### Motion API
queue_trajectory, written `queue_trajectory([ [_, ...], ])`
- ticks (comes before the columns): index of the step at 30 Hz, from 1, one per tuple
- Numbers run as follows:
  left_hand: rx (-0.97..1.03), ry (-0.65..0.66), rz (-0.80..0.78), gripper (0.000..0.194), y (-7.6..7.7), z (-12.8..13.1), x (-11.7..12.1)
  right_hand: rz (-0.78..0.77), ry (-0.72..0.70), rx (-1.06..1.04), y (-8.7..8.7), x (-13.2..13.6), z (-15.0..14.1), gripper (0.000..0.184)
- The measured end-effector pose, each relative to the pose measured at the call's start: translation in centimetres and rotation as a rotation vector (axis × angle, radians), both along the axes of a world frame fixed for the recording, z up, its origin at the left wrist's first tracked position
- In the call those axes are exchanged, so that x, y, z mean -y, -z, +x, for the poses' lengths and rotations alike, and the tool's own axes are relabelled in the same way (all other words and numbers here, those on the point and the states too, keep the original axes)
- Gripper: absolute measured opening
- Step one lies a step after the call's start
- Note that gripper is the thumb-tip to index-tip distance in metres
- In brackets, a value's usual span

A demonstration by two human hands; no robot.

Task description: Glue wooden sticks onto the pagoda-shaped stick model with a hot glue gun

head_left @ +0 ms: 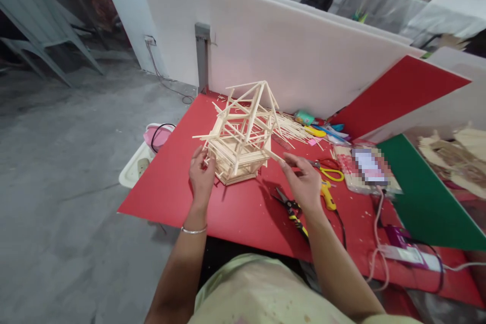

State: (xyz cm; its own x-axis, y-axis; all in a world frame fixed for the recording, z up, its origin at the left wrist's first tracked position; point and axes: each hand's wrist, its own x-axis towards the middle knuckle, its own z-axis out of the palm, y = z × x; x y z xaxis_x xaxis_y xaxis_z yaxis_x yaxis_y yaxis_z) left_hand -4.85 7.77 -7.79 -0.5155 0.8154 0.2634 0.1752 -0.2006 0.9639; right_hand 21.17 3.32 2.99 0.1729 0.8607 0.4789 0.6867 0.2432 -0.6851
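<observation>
A small house-like frame of thin wooden sticks [243,142] stands on the red tabletop, with a pointed roof and a layered base. My left hand [202,172] is closed on the left edge of its base, where stick ends poke out between the fingers. Between the thumb and fingers of my right hand [304,177], a short wooden stick [274,155] is pinched at the frame's right side; whether its far end touches the frame I cannot tell. Black and yellow hand shears [290,207] lie below my right hand, and a yellow glue gun [327,196] is just right of it.
Loose sticks [290,129] are heaped behind the frame. Scissors [332,169], a green roll [304,117] and a phone [370,166] lie to the right. A power strip [412,257] with cables sits at the front right. A white partition [288,45] rises along the table's back.
</observation>
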Motion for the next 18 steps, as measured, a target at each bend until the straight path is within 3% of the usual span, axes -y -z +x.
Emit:
queue_trajectory([
  [18,-0.055,-0.024,-0.002,0.026,-0.2,0.33,0.0,-0.011,-0.066,-0.018,0.06,-0.12,0.79,0.025],
])
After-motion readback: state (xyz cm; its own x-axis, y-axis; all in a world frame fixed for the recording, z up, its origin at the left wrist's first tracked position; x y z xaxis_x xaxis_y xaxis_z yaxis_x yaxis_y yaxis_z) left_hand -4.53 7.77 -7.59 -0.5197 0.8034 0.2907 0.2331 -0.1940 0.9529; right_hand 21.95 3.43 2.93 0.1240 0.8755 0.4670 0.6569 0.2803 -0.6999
